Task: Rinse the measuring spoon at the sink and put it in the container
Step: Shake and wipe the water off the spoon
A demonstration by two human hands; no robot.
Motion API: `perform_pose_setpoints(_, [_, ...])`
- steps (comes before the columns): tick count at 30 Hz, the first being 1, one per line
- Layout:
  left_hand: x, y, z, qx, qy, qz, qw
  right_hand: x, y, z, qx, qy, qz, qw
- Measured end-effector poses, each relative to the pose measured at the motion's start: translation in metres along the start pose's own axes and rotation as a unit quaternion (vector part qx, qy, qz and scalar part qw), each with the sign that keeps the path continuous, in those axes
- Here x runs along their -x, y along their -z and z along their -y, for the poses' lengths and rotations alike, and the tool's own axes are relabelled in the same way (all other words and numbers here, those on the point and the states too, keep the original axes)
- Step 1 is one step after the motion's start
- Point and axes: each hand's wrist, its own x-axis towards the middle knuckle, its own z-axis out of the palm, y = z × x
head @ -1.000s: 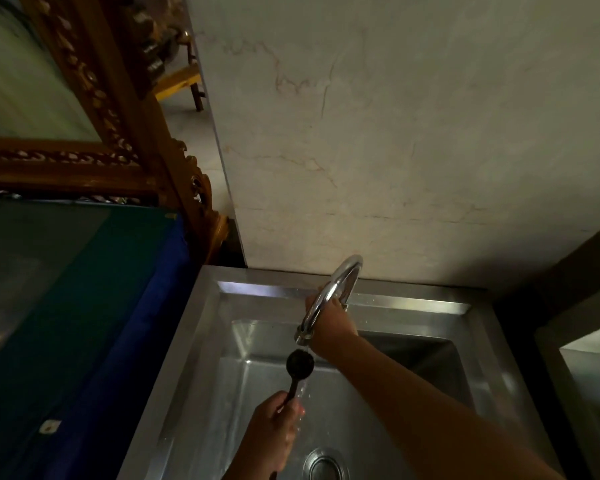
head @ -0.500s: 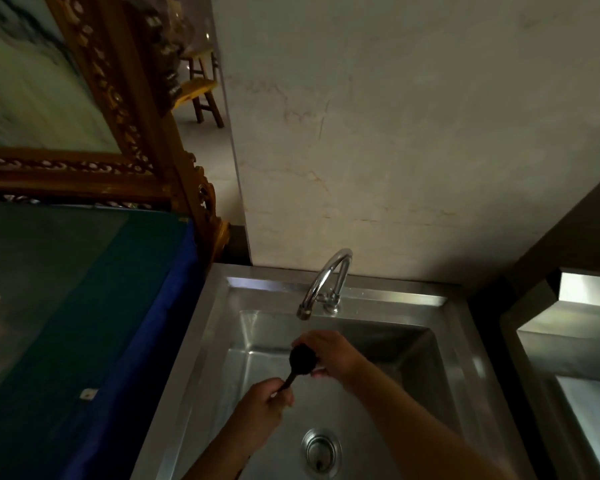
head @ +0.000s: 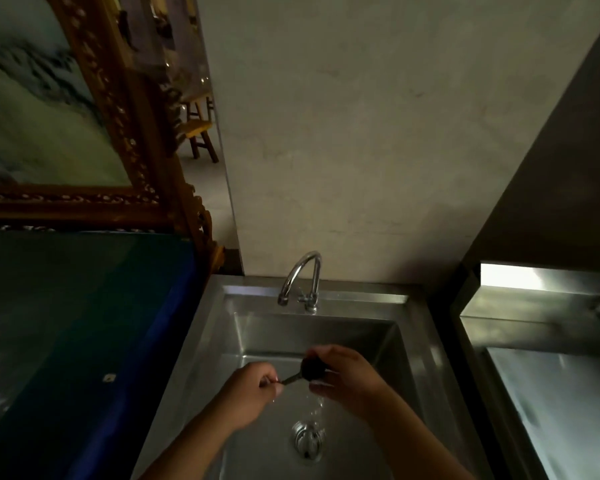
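Observation:
A small black measuring spoon (head: 310, 368) is held over the steel sink (head: 264, 336). My left hand (head: 250, 393) grips its thin handle. My right hand (head: 347, 377) is wrapped around the round bowl, fingers over the top. Water drips from the spoon toward the drain (head: 307, 439). The curved chrome tap (head: 300, 277) stands at the back rim, above and behind both hands. No container is in view.
A blue and green cloth-covered surface (head: 66, 341) lies left of the sink. A carved wooden frame (head: 125, 133) leans behind it. A second steel basin (head: 548, 375) sits to the right. A plain wall (head: 378, 150) rises behind the tap.
My right hand left the tap and closed over the spoon's bowl. Both hands and the spoon moved lower in the sink, toward me. The camera tilted up.

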Motion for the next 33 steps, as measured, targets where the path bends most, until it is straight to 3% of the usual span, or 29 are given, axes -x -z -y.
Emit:
perform_pose_setpoints(11, [0.067,-0.001,-0.065,-0.016,-0.024,-0.068,0.997,0.073,0.027,0.017,-0.062,0.074,0.050,0.994])
perform_pose_setpoints(25, [0.109,0.060,-0.113,-0.045,-0.183,-0.131,0.973,0.152,-0.012,0.075,-0.071,0.192,0.085,0.975])
perform_pose_setpoints(33, [0.126,0.087,-0.119,-0.048,-0.214,-0.158,0.963,0.165,-0.035,0.084,-0.091,0.231,0.107,0.963])
